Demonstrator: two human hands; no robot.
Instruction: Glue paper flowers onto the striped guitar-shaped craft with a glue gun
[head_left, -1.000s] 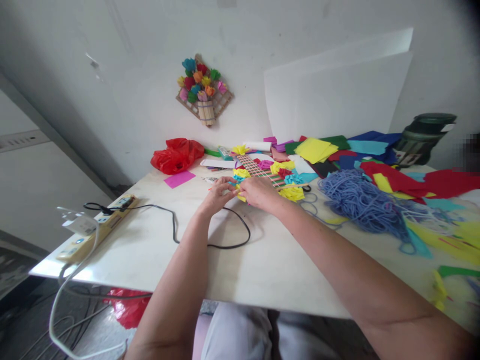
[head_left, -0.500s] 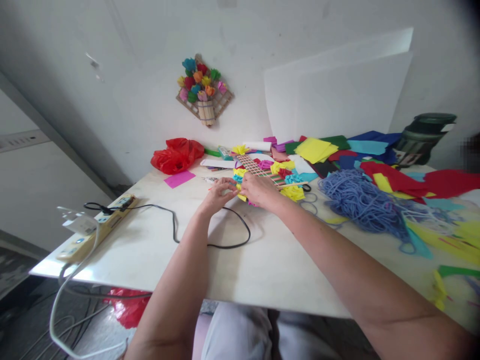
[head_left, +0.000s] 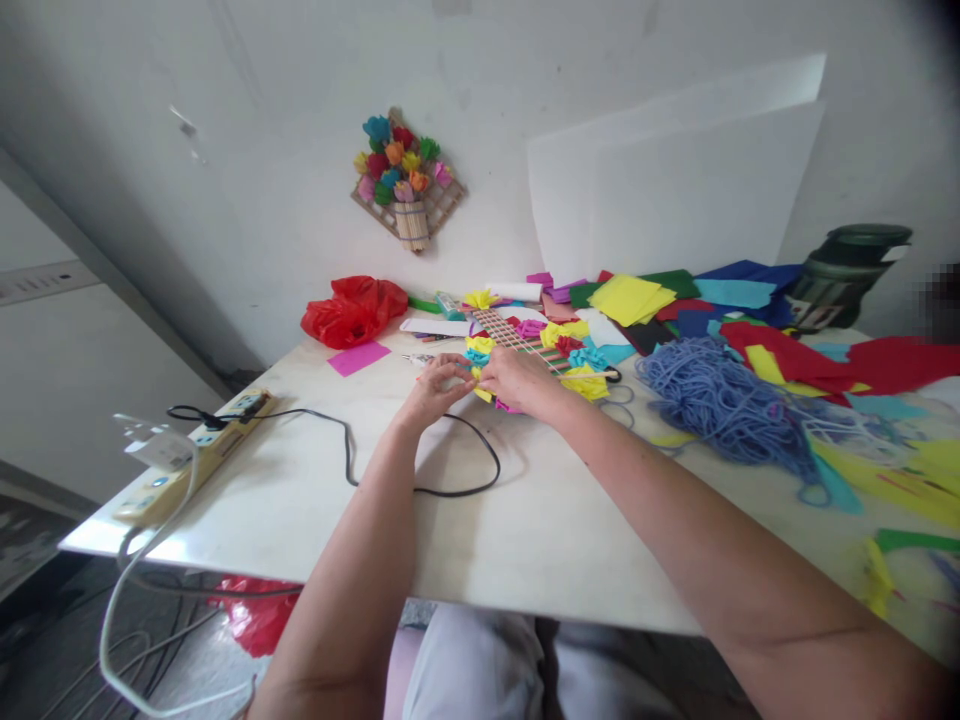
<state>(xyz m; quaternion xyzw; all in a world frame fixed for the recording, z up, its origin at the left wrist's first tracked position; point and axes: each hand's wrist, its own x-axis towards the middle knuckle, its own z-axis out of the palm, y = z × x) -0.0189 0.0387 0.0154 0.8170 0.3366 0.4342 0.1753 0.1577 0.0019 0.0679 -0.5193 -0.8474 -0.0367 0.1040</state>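
My left hand and my right hand meet at the near left edge of a stick lattice dressed with crepe-paper flowers. Between their fingertips is a small yellow paper flower, pinched from both sides and partly covered. A blue paper flower sits just beyond it. Farther right on the piece are a red flower and a large yellow flower. My right hand and wrist hide part of the lattice. Close to my left fingers lies a pale pointed tool, mostly hidden.
A black cord loops over the table near my left forearm, toward a power strip. Blue yarn lies in a heap at right, beside coloured paper and a dark bottle. A red plastic bag stands behind left.
Both hands stay at the yellow paper flower, with only a slight shift of the fingers. Everything else on the table is as before.
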